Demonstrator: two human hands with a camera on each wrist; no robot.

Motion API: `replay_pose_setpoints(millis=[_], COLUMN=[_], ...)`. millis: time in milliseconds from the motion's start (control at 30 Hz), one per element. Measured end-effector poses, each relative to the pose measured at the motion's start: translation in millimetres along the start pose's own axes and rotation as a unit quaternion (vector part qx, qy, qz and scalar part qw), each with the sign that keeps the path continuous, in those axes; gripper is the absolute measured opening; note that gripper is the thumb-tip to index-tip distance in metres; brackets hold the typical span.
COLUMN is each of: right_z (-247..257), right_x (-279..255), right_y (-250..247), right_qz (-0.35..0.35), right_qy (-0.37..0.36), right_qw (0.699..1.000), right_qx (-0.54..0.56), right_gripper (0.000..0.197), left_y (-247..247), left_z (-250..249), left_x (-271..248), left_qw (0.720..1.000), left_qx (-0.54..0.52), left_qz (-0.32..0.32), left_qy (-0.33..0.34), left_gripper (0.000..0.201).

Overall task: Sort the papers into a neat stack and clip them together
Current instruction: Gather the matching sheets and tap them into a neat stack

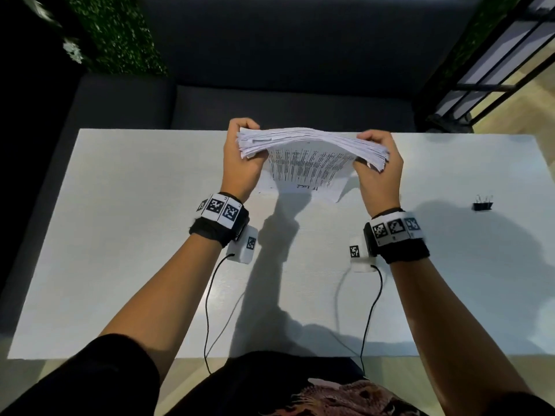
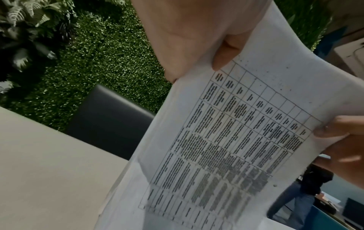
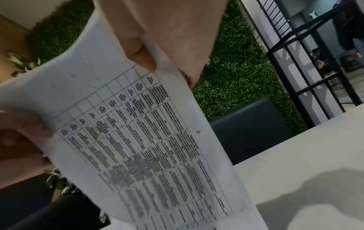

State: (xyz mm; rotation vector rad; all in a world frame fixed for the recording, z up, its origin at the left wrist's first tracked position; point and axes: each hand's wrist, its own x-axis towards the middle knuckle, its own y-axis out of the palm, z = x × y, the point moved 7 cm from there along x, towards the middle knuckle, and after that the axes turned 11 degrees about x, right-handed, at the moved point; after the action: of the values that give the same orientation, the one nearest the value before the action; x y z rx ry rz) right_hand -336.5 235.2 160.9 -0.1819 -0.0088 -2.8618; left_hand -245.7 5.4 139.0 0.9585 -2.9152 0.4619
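Observation:
A thick stack of white papers (image 1: 312,145) stands on its long edge over the far middle of the white table (image 1: 120,235), its top edge uneven. My left hand (image 1: 243,157) grips the stack's left end, and my right hand (image 1: 378,163) grips the right end. The near sheet carries a printed table (image 2: 226,147), shown close up in both wrist views (image 3: 138,147). In the left wrist view my left thumb (image 2: 226,54) presses on that sheet. A black binder clip (image 1: 482,204) lies on the table well to the right of my right hand.
A dark sofa (image 1: 285,100) runs behind the table's far edge, with a green plant wall (image 1: 114,34) at the back left. A black metal frame (image 1: 495,55) stands at the back right. Thin black cables (image 1: 207,310) trail from my wrists toward my body.

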Motion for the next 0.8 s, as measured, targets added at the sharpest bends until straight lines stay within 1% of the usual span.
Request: replay_pose_setpoints(millis=[67, 133, 233, 300, 400, 500, 533, 600, 667, 700, 800], right_z=[3, 4, -13, -21, -18, 0, 8, 21, 25, 20, -5], right_x=[3, 5, 4, 2, 1, 2, 3, 1, -4, -7, -18], right_y=[-4, -6, -2, 1, 4, 8, 8, 4, 2, 3, 9], right_qz=[-0.016, -0.007, 0.033, 0.026, 0.006, -0.014, -0.026, -0.05, -0.062, -0.056, -0.021], right_qy=[-0.002, 0.001, 0.062, 0.086, 0.085, 0.061, 0.047, 0.021, 0.015, 0.028, 0.092], right_qw=[1.0, 1.0, 0.998, 0.996, 0.996, 0.998, 0.998, 0.999, 0.998, 0.998, 0.995], right_qx=[-0.002, 0.005, -0.006, -0.023, -0.026, -0.022, -0.014, 0.008, 0.03, 0.03, 0.018], right_gripper=[0.037, 0.04, 0.037, 0.034, 0.031, 0.032, 0.034, 0.031, 0.033, 0.035, 0.04], left_y=[-2, -4, 2, 8, 11, 7, 5, -1, -5, -4, 7], left_z=[-4, -4, 6, 12, 7, -14, -22, -38, -39, -33, -3], left_x=[3, 4, 0, -4, -6, -7, -7, -9, -15, -18, -26], left_qw=[1.0, 0.999, 0.997, 0.995, 0.997, 0.999, 1.0, 0.999, 0.997, 0.998, 1.0], left_qx=[-0.006, -0.033, -0.031, -0.014, 0.002, 0.015, 0.012, 0.002, -0.006, -0.008, 0.005], left_qz=[0.004, 0.014, 0.06, 0.072, 0.054, 0.026, 0.009, -0.036, -0.062, -0.058, -0.007], left_qy=[0.001, -0.008, -0.037, -0.063, -0.06, -0.023, -0.006, 0.028, 0.044, 0.039, -0.011], left_gripper=[0.036, 0.039, 0.052, 0.058, 0.057, 0.053, 0.051, 0.054, 0.056, 0.057, 0.056])
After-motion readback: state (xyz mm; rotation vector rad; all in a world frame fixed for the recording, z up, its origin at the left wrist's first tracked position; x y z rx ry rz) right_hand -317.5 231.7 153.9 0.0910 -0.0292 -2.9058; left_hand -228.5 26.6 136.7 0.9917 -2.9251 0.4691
